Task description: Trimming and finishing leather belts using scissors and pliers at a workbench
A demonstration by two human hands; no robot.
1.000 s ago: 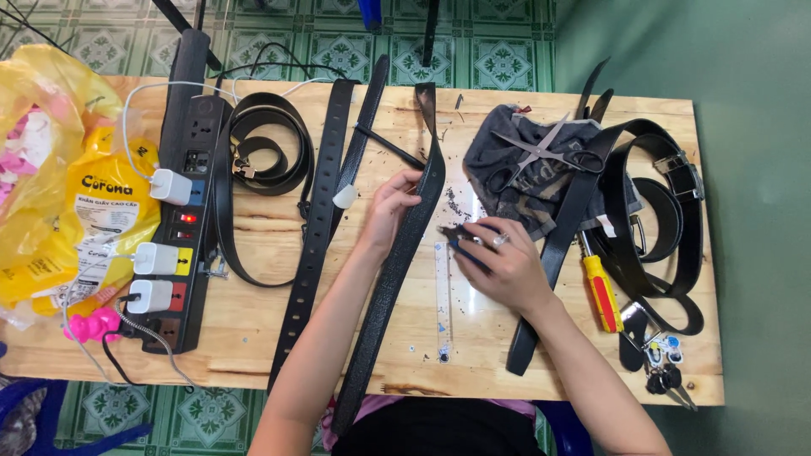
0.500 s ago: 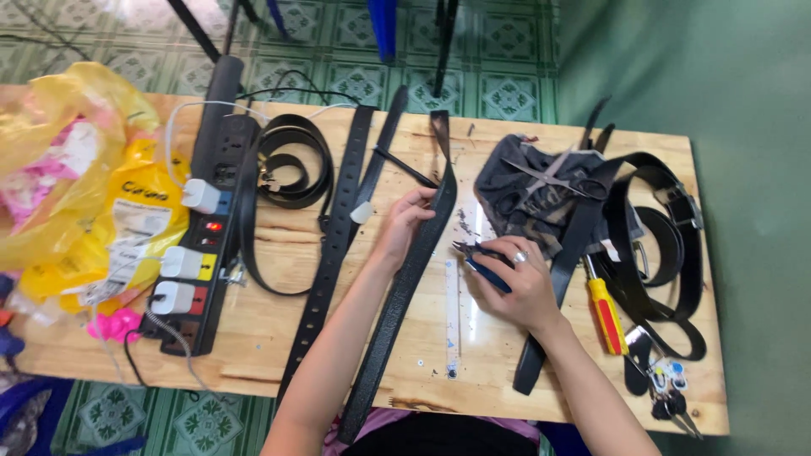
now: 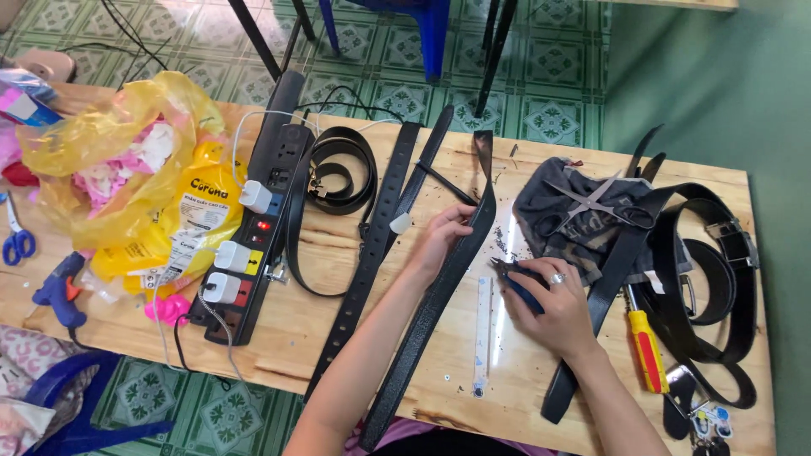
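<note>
On belt (image 3: 439, 295), left hand (image 3: 441, 239) unmoved.

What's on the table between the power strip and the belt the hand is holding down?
In the head view, another long black belt with holes lies between the power strip and the belt under the left hand. A coiled belt sits there too.

Long black leather belt (image 3: 439, 295): matt, grained surface, lay on a pale wooden table (image 3: 321, 338) of smooth, lightly glossy finish. Crumpled yellow plastic bag (image 3: 110, 143): thin and shiny; dark grey cloth (image 3: 549, 211): soft, matt. Screwdriver with red-and-yellow plastic handle (image 3: 646, 350): glossy.
</note>
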